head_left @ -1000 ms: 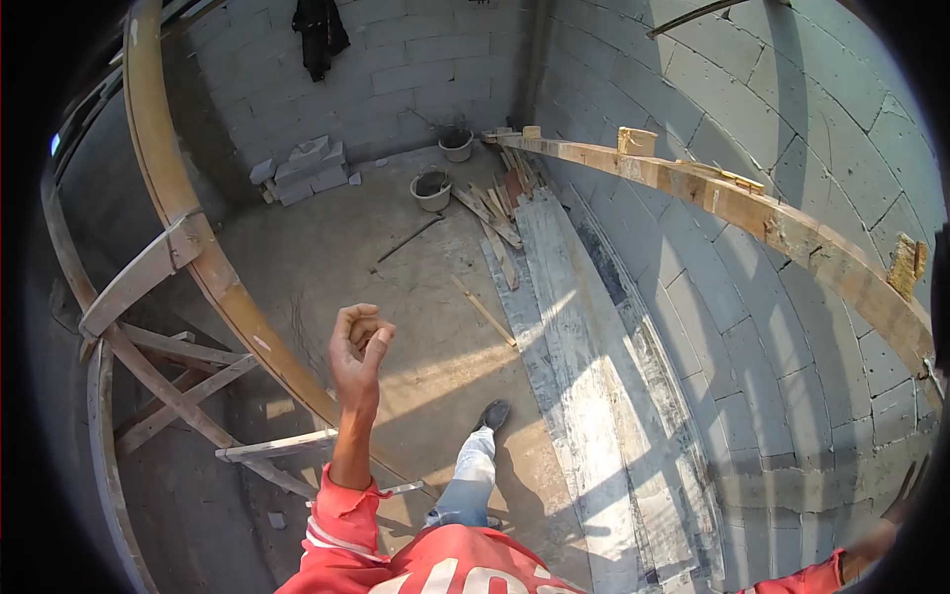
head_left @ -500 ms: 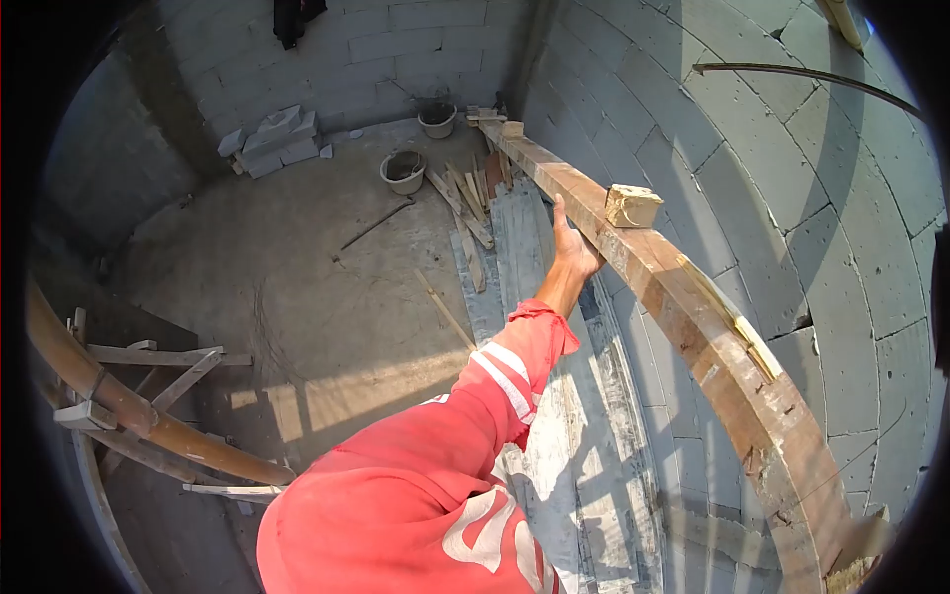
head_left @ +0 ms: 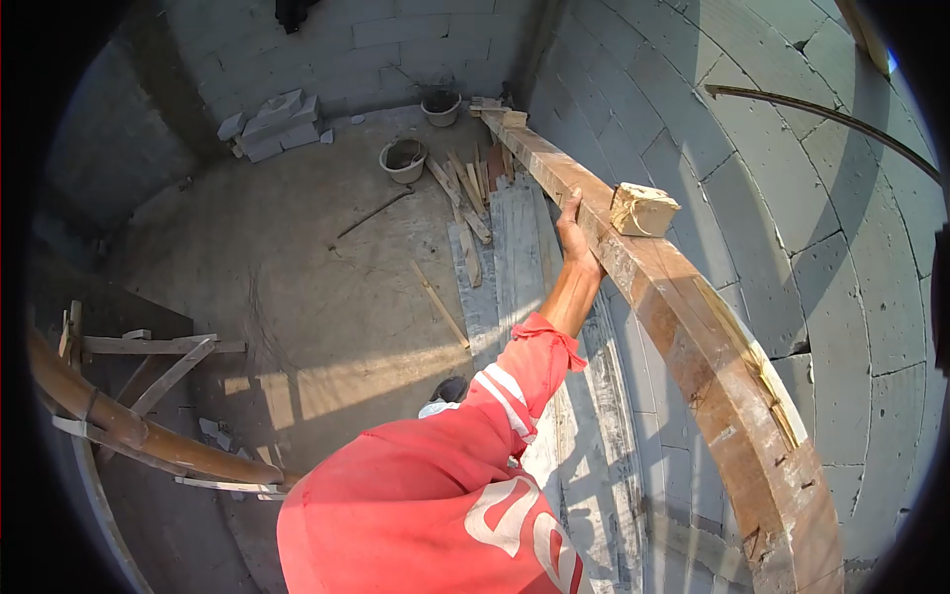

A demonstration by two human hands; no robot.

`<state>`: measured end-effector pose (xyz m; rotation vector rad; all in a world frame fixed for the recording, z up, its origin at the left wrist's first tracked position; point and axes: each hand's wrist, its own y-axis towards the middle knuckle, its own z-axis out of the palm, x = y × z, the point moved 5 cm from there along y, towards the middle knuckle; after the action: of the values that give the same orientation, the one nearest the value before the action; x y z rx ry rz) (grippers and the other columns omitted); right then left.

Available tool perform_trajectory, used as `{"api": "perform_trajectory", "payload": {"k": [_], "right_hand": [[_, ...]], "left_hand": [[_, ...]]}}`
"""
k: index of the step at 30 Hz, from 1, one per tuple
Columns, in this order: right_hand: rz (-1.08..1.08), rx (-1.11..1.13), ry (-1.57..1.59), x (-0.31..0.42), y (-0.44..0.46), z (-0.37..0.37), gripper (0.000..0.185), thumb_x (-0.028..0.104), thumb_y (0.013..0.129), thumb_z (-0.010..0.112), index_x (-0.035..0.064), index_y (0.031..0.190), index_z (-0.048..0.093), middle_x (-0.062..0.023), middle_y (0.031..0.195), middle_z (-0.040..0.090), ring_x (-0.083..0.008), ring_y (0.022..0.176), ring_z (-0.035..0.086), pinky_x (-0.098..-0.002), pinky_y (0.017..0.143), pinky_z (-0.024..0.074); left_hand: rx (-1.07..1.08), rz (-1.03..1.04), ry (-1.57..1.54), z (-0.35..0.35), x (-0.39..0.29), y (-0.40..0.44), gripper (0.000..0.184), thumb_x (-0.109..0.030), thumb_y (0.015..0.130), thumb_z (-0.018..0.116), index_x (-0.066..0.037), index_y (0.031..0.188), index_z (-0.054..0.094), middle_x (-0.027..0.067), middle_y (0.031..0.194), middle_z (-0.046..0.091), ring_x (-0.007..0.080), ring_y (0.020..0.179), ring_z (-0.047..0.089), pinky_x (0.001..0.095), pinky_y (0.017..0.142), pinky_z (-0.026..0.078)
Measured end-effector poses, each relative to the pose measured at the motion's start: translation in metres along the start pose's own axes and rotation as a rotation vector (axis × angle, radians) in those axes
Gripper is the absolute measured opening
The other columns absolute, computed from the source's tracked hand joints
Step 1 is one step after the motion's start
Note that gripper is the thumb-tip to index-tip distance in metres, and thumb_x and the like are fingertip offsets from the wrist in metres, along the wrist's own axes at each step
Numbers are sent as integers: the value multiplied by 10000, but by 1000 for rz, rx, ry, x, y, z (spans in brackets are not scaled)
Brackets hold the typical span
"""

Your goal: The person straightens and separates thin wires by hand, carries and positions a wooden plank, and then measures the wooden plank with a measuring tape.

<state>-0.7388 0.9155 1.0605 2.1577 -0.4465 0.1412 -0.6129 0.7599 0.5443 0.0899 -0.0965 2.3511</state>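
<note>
My left hand (head_left: 578, 240) reaches forward in a red sleeve (head_left: 524, 381) with white stripes. It grips the left side of a long wooden beam (head_left: 693, 366), thumb along the side and upper edge, other fingers hidden beneath. Just right of the hand, a short wood block (head_left: 643, 210) sits on top of the beam. A splintered strip of wood (head_left: 757, 371) lies along the nearer part, where nails stick out. The beam runs from the lower right to the far corner, beside the grey block wall (head_left: 841, 287). My right hand is out of view.
Long boards (head_left: 520, 233) lie below along the wall, with wood scraps (head_left: 463, 193) beside them. Two buckets (head_left: 404, 160) and stacked blocks (head_left: 275, 127) stand farther off. Bamboo poles (head_left: 163, 441) cross at left. A dark rod (head_left: 821, 114) juts at upper right.
The view has shifted slightly, and the beam's near end sits a little farther left. A blurred shape at the lower right is gone. My left hand keeps its hold beside the block.
</note>
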Motion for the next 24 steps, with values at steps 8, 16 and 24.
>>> {"api": "perform_trajectory", "payload": {"k": [8,16,24], "right_hand": [[-27,80,-95,16,94,64,595,458,986,488,66,1428,421,-153,1302,577,-295,1192,567,-432,1023,427],[-15,96,-125,26,100,75,591,456,986,490,67,1425,423,-151,1297,580,-294,1189,569,-429,1018,432],[6,-8,-38,43,0,2,587,454,986,492,68,1422,425,-148,1291,582,-293,1185,570,-426,1012,436]], "left_hand": [[11,-102,-82,87,-2,-56,671,-519,816,677,-83,1292,492,111,1135,564,304,1063,574,494,944,480],[-113,-213,-132,143,-5,-116,550,-535,850,622,-110,1186,527,84,1050,575,275,986,578,447,906,474],[-130,-327,-94,158,12,-175,600,-574,838,601,-74,1160,515,104,1013,566,283,976,579,441,905,471]]}}
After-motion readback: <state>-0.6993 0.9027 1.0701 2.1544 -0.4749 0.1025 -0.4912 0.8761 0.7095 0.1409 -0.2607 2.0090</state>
